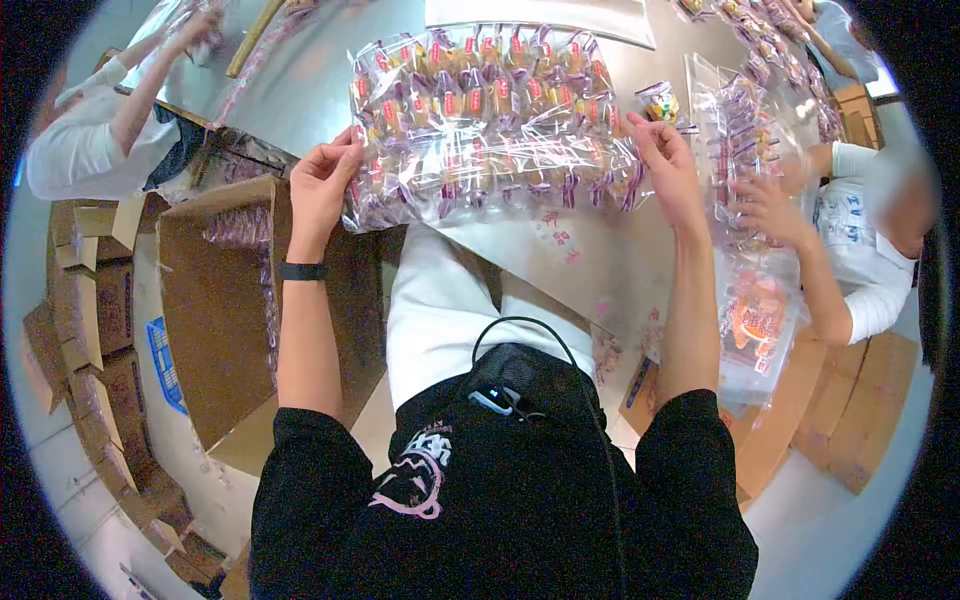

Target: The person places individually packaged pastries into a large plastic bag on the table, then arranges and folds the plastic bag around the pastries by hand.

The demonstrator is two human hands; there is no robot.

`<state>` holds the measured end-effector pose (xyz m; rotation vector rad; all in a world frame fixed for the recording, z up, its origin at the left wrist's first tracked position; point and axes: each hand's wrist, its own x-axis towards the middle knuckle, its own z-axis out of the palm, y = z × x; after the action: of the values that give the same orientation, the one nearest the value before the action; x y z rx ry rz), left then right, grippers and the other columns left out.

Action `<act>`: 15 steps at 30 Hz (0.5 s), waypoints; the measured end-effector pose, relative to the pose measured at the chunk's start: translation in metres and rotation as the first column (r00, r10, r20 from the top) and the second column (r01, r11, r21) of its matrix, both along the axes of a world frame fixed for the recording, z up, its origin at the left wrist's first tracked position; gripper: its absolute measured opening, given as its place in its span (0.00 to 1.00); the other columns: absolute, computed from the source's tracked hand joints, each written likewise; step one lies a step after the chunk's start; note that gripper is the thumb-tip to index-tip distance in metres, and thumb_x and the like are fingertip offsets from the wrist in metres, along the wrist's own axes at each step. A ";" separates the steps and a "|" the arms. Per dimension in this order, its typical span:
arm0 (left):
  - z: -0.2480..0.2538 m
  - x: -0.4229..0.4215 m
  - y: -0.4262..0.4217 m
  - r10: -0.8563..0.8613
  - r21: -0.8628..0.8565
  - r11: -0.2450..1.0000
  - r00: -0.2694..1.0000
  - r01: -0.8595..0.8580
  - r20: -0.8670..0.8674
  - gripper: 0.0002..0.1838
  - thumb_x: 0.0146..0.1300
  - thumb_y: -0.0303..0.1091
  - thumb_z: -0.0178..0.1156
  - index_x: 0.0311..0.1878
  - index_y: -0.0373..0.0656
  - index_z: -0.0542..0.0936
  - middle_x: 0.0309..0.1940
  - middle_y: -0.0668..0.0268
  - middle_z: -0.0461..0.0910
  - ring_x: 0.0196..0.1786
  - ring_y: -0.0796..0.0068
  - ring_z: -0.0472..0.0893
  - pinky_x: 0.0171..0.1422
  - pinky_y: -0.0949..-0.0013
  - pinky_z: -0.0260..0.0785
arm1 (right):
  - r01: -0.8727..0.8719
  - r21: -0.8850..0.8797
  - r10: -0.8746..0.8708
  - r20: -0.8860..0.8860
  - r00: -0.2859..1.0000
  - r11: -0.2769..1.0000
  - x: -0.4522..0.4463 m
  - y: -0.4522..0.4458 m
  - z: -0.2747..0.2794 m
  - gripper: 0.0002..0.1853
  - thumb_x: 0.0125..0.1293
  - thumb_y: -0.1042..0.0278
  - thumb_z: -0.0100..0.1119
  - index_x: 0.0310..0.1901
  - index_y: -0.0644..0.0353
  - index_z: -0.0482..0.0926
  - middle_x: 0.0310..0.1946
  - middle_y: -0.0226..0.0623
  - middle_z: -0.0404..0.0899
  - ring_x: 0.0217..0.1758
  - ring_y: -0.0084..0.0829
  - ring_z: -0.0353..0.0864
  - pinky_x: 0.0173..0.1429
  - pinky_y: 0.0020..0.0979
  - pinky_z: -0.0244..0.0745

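A large clear plastic bag [485, 135] filled with rows of small wrapped snack packs lies in front of me at the metal table's near edge. Its film is shiny and creased, and the packs have purple ends and red labels. My left hand [325, 185] pinches the left edge of this bag between thumb and fingers. At the opposite side, my right hand [670, 170] has its fingers closed on the bag's right edge. A single small snack pack [658, 102] rests on the table just beyond my right hand.
An open cardboard box [215, 330] with packs inside stands at my left. On the right, a co-worker [850, 240] handles another bag of packs [740, 150] beside printed bags [755, 320]. Another person [110, 140] works at far left. A blue crate [165, 365] and stacked cartons [860, 400] flank me.
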<state>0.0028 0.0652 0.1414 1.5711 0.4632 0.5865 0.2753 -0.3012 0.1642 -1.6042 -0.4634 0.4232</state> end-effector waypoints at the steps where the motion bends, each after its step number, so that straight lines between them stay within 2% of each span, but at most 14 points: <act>1: -0.006 0.002 0.001 0.022 0.002 1.000 0.998 -0.022 0.053 0.06 0.73 0.30 0.65 0.45 0.37 0.80 0.62 0.45 0.80 0.67 0.68 0.78 0.62 0.70 0.75 | -0.006 -0.046 0.007 0.020 1.000 0.999 0.001 -0.001 0.001 0.12 0.79 0.57 0.57 0.47 0.57 0.77 0.59 0.36 0.84 0.44 0.13 0.74 0.51 0.20 0.70; 3: -0.016 0.006 0.000 0.072 -0.003 0.997 0.985 -0.073 0.157 0.06 0.74 0.30 0.63 0.41 0.38 0.78 0.62 0.46 0.80 0.64 0.70 0.80 0.61 0.71 0.76 | -0.014 -0.174 0.019 0.026 0.999 0.985 0.003 -0.004 0.003 0.13 0.80 0.55 0.56 0.46 0.57 0.76 0.55 0.36 0.85 0.39 0.12 0.72 0.46 0.20 0.68; 5: -0.018 0.008 -0.002 0.082 -0.048 0.996 0.986 -0.075 0.146 0.08 0.75 0.31 0.62 0.40 0.39 0.75 0.57 0.50 0.83 0.57 0.74 0.82 0.57 0.73 0.76 | -0.021 -0.329 0.022 -0.002 1.000 0.944 0.009 -0.007 0.007 0.14 0.80 0.55 0.55 0.44 0.57 0.75 0.50 0.35 0.87 0.34 0.12 0.70 0.40 0.19 0.65; 6: -0.016 0.009 -0.002 0.082 -0.067 0.995 0.987 -0.073 0.140 0.09 0.76 0.31 0.61 0.39 0.39 0.74 0.54 0.52 0.84 0.53 0.76 0.83 0.56 0.74 0.76 | 0.015 -0.266 0.009 0.088 0.996 0.964 0.011 -0.004 0.001 0.14 0.80 0.54 0.55 0.45 0.58 0.75 0.45 0.35 0.87 0.32 0.14 0.71 0.40 0.21 0.68; 8: -0.004 0.008 -0.003 0.082 0.045 0.996 0.997 -0.081 -0.005 0.10 0.77 0.33 0.60 0.39 0.40 0.73 0.47 0.60 0.85 0.45 0.82 0.82 0.49 0.77 0.75 | 0.074 -0.128 -0.039 0.256 0.966 0.989 0.012 0.003 -0.018 0.16 0.80 0.52 0.55 0.46 0.59 0.75 0.35 0.37 0.88 0.30 0.20 0.74 0.42 0.25 0.72; 9: 0.000 0.006 -0.004 0.088 0.102 0.992 0.993 -0.080 -0.079 0.10 0.77 0.34 0.60 0.40 0.41 0.72 0.43 0.63 0.86 0.41 0.85 0.81 0.45 0.78 0.74 | 0.096 -0.147 -0.051 0.285 0.957 0.984 0.008 0.006 -0.013 0.16 0.80 0.52 0.54 0.47 0.60 0.74 0.34 0.37 0.88 0.29 0.20 0.74 0.41 0.25 0.72; 11: -0.006 0.007 0.003 0.089 0.138 0.988 0.992 -0.077 -0.085 0.10 0.77 0.34 0.59 0.40 0.41 0.72 0.37 0.68 0.84 0.37 0.88 0.78 0.40 0.79 0.71 | 0.128 -0.184 -0.059 0.341 0.938 0.974 -0.001 0.015 0.004 0.17 0.81 0.52 0.53 0.48 0.61 0.73 0.33 0.37 0.87 0.28 0.20 0.75 0.39 0.25 0.72; 12: -0.006 0.006 0.005 0.095 0.157 0.984 0.992 -0.080 -0.088 0.09 0.78 0.34 0.59 0.40 0.42 0.72 0.35 0.70 0.83 0.36 0.89 0.77 0.38 0.80 0.69 | 0.103 -0.171 -0.050 0.289 0.956 0.980 0.002 0.019 0.002 0.17 0.81 0.52 0.53 0.48 0.61 0.73 0.32 0.37 0.86 0.29 0.20 0.76 0.40 0.24 0.72; 14: -0.010 0.007 0.006 0.096 0.062 0.993 0.995 -0.096 -0.003 0.10 0.77 0.35 0.60 0.39 0.42 0.72 0.33 0.72 0.82 0.32 0.91 0.74 0.35 0.80 0.65 | 0.070 -0.144 -0.043 0.182 0.982 0.987 0.013 0.021 -0.003 0.17 0.81 0.52 0.53 0.49 0.62 0.73 0.30 0.38 0.85 0.32 0.21 0.79 0.40 0.24 0.72; 15: -0.011 0.009 0.003 0.093 0.010 0.996 0.995 -0.093 0.039 0.10 0.77 0.35 0.60 0.39 0.43 0.72 0.32 0.72 0.82 0.31 0.92 0.72 0.33 0.81 0.63 | 0.067 -0.151 -0.037 0.190 0.981 0.986 0.019 0.019 -0.009 0.17 0.81 0.53 0.53 0.49 0.62 0.73 0.30 0.37 0.84 0.32 0.21 0.79 0.40 0.24 0.72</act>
<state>0.0115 0.0684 0.1303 1.5531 0.5068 0.6909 0.2946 -0.2826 0.1551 -1.8139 -0.5397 0.2754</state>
